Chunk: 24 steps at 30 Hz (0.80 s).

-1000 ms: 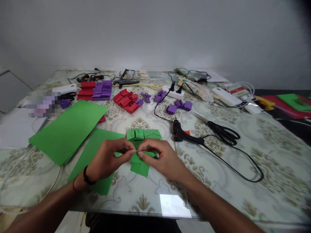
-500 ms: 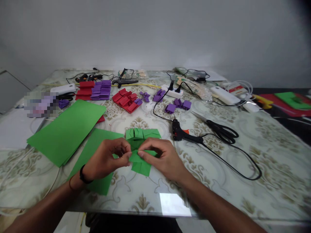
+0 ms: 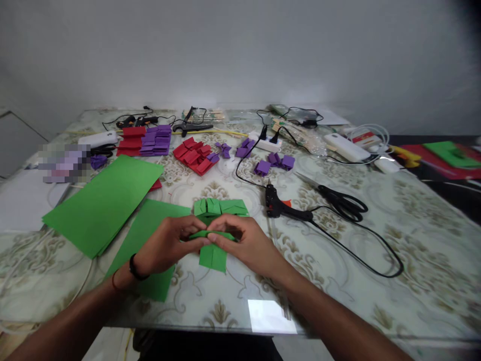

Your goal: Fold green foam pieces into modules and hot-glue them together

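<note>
A folded piece of green paper (image 3: 212, 254) is pinched between my left hand (image 3: 173, 244) and my right hand (image 3: 244, 242), thumbs toward me and fingers behind. Its upper part is bent into a narrow ridge at the fingertips, and a flap hangs down below. Just beyond my fingers lie folded green paper pieces (image 3: 221, 206), partly hidden by my hands. Under my left wrist is a green sheet (image 3: 160, 286), and a stack of larger green sheets (image 3: 107, 200) lies to its left.
To the right are a black glue gun (image 3: 285, 208) with its cable and black-handled scissors (image 3: 340, 200). Farther back lie red folded papers (image 3: 195, 156), purple folded papers (image 3: 158, 140) and a white power strip (image 3: 267, 142). A white power bank (image 3: 347, 148) sits at the back right.
Both hands have closed in on the green paper, its upper part now bent up into a ridge between the fingers. My left hand has shifted slightly right.
</note>
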Each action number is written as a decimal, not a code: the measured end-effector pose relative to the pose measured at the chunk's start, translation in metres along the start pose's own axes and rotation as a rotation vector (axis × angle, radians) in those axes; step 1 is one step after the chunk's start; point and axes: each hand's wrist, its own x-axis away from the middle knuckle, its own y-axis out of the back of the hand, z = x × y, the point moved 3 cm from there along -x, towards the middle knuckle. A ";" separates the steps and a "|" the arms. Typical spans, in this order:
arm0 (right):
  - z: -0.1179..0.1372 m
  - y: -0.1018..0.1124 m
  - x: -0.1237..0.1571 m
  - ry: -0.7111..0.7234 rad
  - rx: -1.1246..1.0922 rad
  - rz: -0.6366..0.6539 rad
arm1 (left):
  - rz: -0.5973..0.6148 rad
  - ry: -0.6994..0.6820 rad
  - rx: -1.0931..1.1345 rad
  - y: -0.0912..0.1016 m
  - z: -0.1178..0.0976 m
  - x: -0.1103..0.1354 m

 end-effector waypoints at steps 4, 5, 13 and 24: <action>-0.006 0.004 -0.001 -0.096 -0.103 -0.010 | -0.126 0.026 0.216 0.006 0.003 -0.004; -0.008 0.005 -0.001 -0.118 -0.117 0.009 | -0.167 0.025 0.255 0.008 0.003 -0.005; -0.014 0.002 -0.002 -0.099 -0.038 0.104 | -0.065 0.128 0.251 0.005 0.010 -0.005; -0.003 0.011 -0.001 0.075 0.127 0.000 | -0.318 0.132 0.323 0.013 0.011 -0.004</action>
